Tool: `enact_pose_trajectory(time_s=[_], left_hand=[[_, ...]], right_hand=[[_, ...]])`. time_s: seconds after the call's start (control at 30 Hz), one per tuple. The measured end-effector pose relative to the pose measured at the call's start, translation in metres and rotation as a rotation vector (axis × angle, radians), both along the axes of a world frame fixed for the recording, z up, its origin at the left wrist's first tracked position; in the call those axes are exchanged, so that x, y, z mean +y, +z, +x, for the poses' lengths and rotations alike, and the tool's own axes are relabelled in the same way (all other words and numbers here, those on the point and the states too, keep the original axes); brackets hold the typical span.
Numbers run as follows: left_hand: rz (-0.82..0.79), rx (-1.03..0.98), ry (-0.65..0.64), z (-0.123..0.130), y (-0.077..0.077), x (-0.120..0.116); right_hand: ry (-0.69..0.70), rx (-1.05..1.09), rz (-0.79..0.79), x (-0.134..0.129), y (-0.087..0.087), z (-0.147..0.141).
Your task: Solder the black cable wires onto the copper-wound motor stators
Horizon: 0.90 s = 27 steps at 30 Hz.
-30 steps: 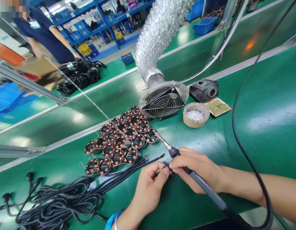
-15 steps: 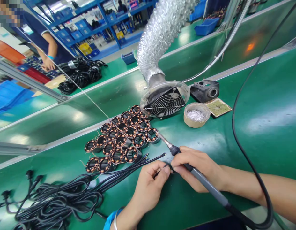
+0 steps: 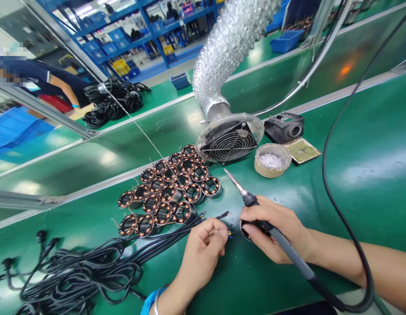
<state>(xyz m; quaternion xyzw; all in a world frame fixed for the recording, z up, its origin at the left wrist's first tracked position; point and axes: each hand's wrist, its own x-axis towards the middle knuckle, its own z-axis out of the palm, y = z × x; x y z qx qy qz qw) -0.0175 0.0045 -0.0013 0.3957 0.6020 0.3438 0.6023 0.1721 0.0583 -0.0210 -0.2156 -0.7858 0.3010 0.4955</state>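
Observation:
My right hand (image 3: 275, 227) is closed around a soldering iron (image 3: 250, 199), its metal tip pointing up and left, off the bench. Under those same fingers is a copper-wound stator (image 3: 243, 230), mostly hidden by the hand. My left hand (image 3: 204, 247) is closed in a pinch just left of it. Thin wire ends (image 3: 229, 234) with yellow and blue colour stick out between its fingertips. Beyond both hands, several more stators (image 3: 163, 213) stand grouped on the green bench. Black power cords (image 3: 176, 234) lie beside my left hand, their stripped ends near the fingers.
A fume extractor fan (image 3: 229, 142) hangs on a silver duct (image 3: 219, 61) behind the stators. To its right are a bowl of solder bits (image 3: 272, 162), a soldering iron stand (image 3: 285, 127) and a sponge tray (image 3: 303, 150). A co-worker's arm (image 3: 67, 91) reaches toward black cables (image 3: 114, 103).
My hands have moved slightly apart, and the stator under my right fingers now shows. The iron's tip has shifted right, away from the grouped stators. The co-worker has leaned lower.

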Motion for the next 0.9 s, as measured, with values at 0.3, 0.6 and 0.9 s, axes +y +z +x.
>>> enact_pose_trajectory(time_s=[0.3, 0.6, 0.9], left_hand=[[0.076, 0.053, 0.041, 0.006, 0.004, 0.006], [0.173, 0.143, -0.167, 0.002, 0.000, -0.002], [0.397, 0.397, -0.297, 0.010, 0.013, -0.027]], right_hand=[[0.056, -0.068, 0.011, 0.004, 0.006, -0.005], [0.100, -0.170, -0.003, 0.002, 0.009, -0.003], [0.047, -0.157, -0.035, -0.014, 0.004, -0.004]])
